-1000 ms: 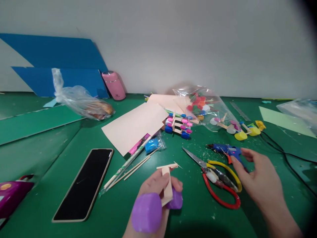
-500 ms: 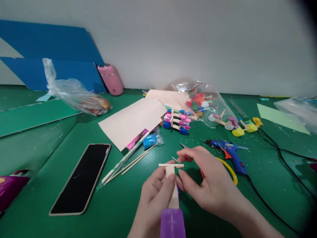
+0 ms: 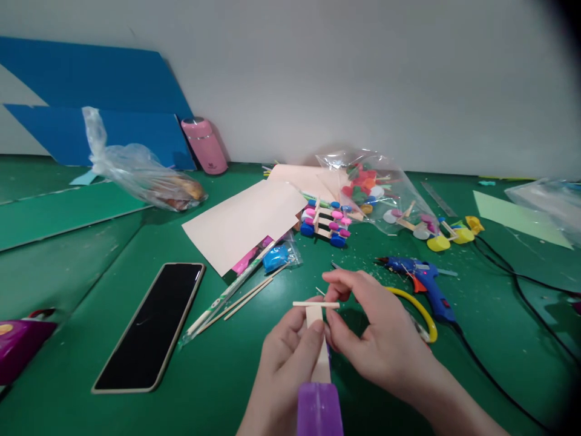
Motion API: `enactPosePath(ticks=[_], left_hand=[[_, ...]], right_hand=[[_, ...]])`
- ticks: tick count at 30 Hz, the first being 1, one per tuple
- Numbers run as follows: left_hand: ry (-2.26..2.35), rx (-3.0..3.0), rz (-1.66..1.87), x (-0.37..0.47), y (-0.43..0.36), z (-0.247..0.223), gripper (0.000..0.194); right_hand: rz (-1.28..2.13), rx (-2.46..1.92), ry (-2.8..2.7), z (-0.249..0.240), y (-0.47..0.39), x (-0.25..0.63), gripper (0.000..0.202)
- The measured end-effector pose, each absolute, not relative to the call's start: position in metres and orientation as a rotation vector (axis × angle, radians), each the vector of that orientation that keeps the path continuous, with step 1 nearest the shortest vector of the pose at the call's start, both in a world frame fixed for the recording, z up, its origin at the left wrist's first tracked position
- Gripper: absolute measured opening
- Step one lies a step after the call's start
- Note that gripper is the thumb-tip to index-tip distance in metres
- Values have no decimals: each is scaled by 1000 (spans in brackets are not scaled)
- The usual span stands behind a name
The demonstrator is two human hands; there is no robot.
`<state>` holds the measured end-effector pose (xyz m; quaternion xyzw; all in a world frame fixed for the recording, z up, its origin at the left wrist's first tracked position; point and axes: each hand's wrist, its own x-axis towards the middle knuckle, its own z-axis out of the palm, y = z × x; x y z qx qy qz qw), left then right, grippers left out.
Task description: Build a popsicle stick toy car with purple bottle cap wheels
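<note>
My left hand (image 3: 288, 363) is closed around a flat wooden craft stick (image 3: 323, 366), thumb on top. A purple block (image 3: 319, 409) sits at the stick's near end. Across its far end lies a short round wooden rod (image 3: 313, 304), forming a T. My right hand (image 3: 379, 327) is at the rod's right end, thumb below and curled fingers above, seemingly pinching it. A thin pale sliver (image 3: 320, 291) shows by its fingertips; what it is, I cannot make out. Scissors with a yellow handle (image 3: 424, 315) lie partly hidden behind that hand.
A blue glue gun (image 3: 422, 278) with its cord lies right. Small model cars with blue wheels (image 3: 324, 223) and yellow wheels (image 3: 449, 236) stand behind, near a plastic bag of coloured parts (image 3: 367, 188). Left are thin sticks (image 3: 249, 298), a phone (image 3: 152, 327) and paper (image 3: 245, 221).
The whole view has shifted slightly. My right hand's fingers have moved a little around the rod's end, and less of the pale sliver shows. The left hand keeps its grip.
</note>
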<state>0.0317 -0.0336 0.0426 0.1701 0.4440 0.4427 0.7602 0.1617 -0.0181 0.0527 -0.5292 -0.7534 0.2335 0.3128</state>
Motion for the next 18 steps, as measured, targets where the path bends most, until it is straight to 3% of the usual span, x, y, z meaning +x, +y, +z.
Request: enactPosePath(ticks=[18], left_hand=[[956, 358, 955, 31, -36, 37, 37]], right_hand=[[681, -1405, -1923, 49, -22, 160, 44]])
